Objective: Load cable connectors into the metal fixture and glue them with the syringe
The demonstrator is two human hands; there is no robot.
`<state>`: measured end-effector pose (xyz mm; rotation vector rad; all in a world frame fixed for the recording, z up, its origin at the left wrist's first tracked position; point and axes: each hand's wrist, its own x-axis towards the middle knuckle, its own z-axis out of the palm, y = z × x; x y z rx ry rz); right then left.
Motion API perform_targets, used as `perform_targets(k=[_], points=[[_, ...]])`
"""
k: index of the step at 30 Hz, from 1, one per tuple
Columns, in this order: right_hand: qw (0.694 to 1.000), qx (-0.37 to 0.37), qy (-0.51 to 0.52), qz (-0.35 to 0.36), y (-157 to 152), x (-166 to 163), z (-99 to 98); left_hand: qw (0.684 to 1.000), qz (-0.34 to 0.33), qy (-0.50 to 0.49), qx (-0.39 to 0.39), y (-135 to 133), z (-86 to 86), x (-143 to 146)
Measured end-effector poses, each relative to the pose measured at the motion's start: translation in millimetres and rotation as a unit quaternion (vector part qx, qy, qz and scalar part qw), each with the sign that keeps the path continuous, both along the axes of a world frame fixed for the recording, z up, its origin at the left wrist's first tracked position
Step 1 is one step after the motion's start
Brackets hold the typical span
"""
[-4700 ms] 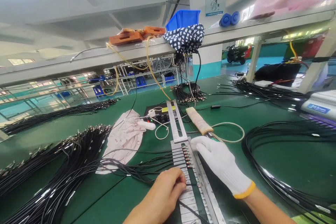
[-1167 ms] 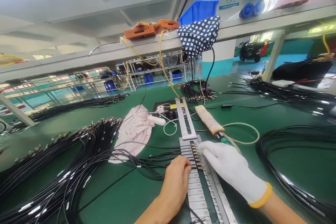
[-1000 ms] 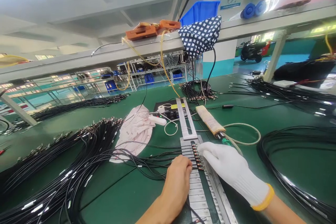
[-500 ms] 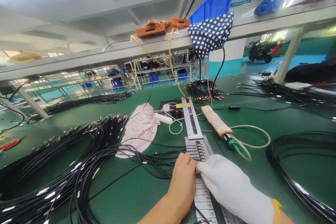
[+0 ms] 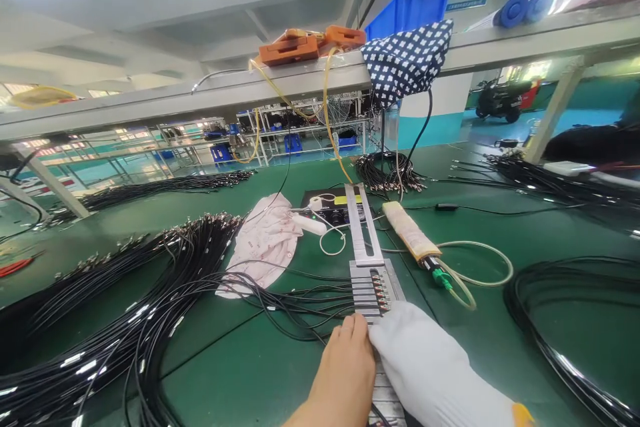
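Note:
A slotted metal fixture [image 5: 364, 290] lies on the green table, with several black cables [image 5: 320, 290] seated side by side in its grooves and their metal connectors [image 5: 381, 292] lined up at the right. Over the nearer grooves my bare left hand [image 5: 347, 360] has its fingers closed together, seemingly on a cable whose gripped part is hidden. Against it from the right, my right hand [image 5: 417, 357] in a white knitted glove is also closed at the fixture. What the gloved fingertips pinch is covered by the hands.
A large bundle of black cables [image 5: 150, 320] spreads across the left. A soldering-iron-like tool wrapped in cream cloth [image 5: 413, 232], with a green fitting, lies right of the fixture. Coiled cable [image 5: 530, 320] sits far right. Behind are a pale cloth [image 5: 265, 247] and a black box [image 5: 320, 203].
Both hands have slid a little toward me along the fixture, baring more of the seated cables and connectors. The camera view has shifted slightly.

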<state>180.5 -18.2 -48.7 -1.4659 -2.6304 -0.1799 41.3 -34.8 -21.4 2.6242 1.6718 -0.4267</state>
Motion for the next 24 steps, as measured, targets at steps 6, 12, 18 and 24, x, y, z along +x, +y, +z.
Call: perform_targets(k=[6,12,18,24], points=[[0.996,-0.028,0.081,0.003,6.5,6.5,11.0,0.999,0.001,-0.032,0.001,8.7,22.8,-7.7],[0.955,-0.1,0.275,-0.043,27.0,26.3,20.7,0.999,-0.028,-0.037,-0.009,7.2,28.0,-13.7],[0.965,-0.074,0.253,-0.003,30.6,27.7,11.5,0.996,-0.077,-0.032,0.026,12.3,11.7,-18.8],[0.981,0.059,0.168,0.071,22.4,20.1,-4.3,0.988,-0.098,0.01,0.121,12.4,-27.8,-13.1]])
